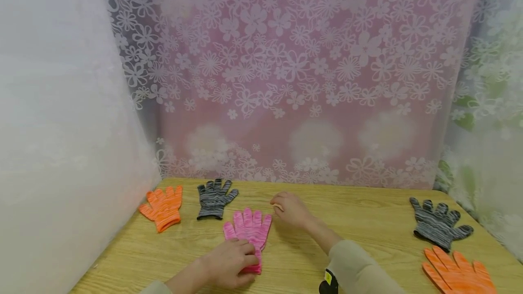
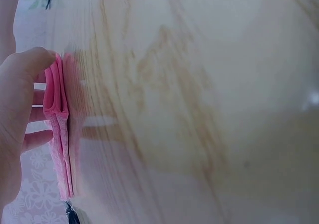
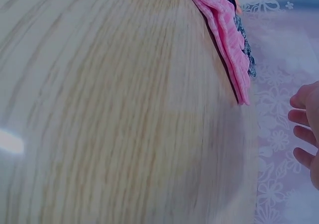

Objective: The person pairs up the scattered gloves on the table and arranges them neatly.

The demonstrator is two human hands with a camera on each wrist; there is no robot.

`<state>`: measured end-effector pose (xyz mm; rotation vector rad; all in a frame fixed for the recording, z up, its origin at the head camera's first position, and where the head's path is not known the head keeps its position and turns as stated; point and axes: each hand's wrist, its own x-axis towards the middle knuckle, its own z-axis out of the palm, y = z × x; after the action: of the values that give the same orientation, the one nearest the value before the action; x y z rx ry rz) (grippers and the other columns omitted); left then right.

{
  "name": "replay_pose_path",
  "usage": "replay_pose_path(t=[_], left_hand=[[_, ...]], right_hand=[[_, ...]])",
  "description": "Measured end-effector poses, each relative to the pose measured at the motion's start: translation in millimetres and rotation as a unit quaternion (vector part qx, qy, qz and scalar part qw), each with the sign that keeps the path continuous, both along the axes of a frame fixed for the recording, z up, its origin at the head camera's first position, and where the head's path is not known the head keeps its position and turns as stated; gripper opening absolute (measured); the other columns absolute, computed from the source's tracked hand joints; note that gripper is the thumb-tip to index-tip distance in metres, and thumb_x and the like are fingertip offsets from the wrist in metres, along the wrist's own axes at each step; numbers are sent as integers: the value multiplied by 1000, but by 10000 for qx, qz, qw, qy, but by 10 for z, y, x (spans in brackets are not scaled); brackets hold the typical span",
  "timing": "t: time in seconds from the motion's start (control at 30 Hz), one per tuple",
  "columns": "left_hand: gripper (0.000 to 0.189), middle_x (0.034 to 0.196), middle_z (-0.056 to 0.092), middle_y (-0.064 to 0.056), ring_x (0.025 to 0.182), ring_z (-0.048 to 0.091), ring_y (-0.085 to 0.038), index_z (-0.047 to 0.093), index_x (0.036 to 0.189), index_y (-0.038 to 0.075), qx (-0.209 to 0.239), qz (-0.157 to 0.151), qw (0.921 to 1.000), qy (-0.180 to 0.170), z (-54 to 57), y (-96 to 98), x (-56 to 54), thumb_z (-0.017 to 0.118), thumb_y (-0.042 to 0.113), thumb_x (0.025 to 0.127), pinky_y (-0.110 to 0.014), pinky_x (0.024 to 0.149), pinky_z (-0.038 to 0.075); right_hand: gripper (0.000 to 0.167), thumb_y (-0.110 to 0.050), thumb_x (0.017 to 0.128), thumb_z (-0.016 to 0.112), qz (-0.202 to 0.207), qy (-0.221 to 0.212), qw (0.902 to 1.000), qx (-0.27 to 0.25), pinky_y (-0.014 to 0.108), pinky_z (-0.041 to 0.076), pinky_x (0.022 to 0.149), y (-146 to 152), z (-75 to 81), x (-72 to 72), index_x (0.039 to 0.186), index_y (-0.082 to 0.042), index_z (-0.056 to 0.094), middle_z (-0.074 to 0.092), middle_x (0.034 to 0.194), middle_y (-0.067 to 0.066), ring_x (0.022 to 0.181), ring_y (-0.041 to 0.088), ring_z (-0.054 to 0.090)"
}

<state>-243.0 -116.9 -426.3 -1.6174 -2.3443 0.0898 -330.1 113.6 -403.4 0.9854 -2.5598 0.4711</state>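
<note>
A pink glove [image 1: 250, 229] lies on the wooden table with its fingers pointing away from me. My left hand [image 1: 230, 262] holds it at the cuff, fingers bent over the top and thumb at the near edge. Seen from the left wrist, the pink cuff [image 2: 56, 92] shows several stacked layers beside the left hand [image 2: 17, 94]. My right hand [image 1: 292, 211] hovers just right of the pink fingertips, its fingers loosely bent and holding nothing. From the right wrist, the right hand [image 3: 310, 129] is apart from the pink glove [image 3: 229, 40].
Left of the pink glove lie a grey-black glove [image 1: 214, 199] and an orange glove [image 1: 165, 208]. Another grey-black glove [image 1: 439, 225] and orange glove [image 1: 459, 272] lie at the right edge of the table [image 1: 367, 221]. Flowered curtains [image 1: 302, 80] hang behind and at the sides.
</note>
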Motion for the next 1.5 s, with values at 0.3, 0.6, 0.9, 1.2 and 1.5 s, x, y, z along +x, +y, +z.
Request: replay_pose_path(t=[0.3,0.6,0.9,1.2,1.5], left_hand=[[21,94,54,9,85,50,-5,62,96,23,98,-31,9999,102,-19,-14,9,52,41,91,-21,70,41],[18,91,52,10,83,49,-5,61,94,24,149,-60,9996,232,-21,-22,4,54,40,90,-21,70,40],[20,92,52,10,81,48,-4,61,96,23,123,-34,9998,154,-10,-36,12,52,40,92,-20,70,40],[22,95,52,10,85,49,-4,61,99,23,-4,109,9999,-89,10,-45,38,51,41,92,-22,72,41],[20,94,51,10,84,49,-4,61,98,24,86,64,9999,34,-17,-59,46,53,41,90,-21,71,41]], right_hand=[[24,-8,83,65,-457,-344,9982,-186,43,46,83,183,159,94,106,0,65,63,104,11,99,29,59],[26,-8,85,63,-791,-484,9955,-201,45,46,84,484,307,124,109,1,63,61,109,14,102,33,57],[27,-10,88,59,-945,-805,9920,-222,49,43,86,849,375,214,113,2,61,58,116,19,110,39,52],[28,-10,88,59,-1272,-1014,9865,-169,50,46,79,1296,414,341,112,4,60,55,117,23,105,42,53],[34,-18,88,61,-1368,-1135,9841,-19,49,47,73,1804,370,477,113,5,58,57,111,24,97,43,55]])
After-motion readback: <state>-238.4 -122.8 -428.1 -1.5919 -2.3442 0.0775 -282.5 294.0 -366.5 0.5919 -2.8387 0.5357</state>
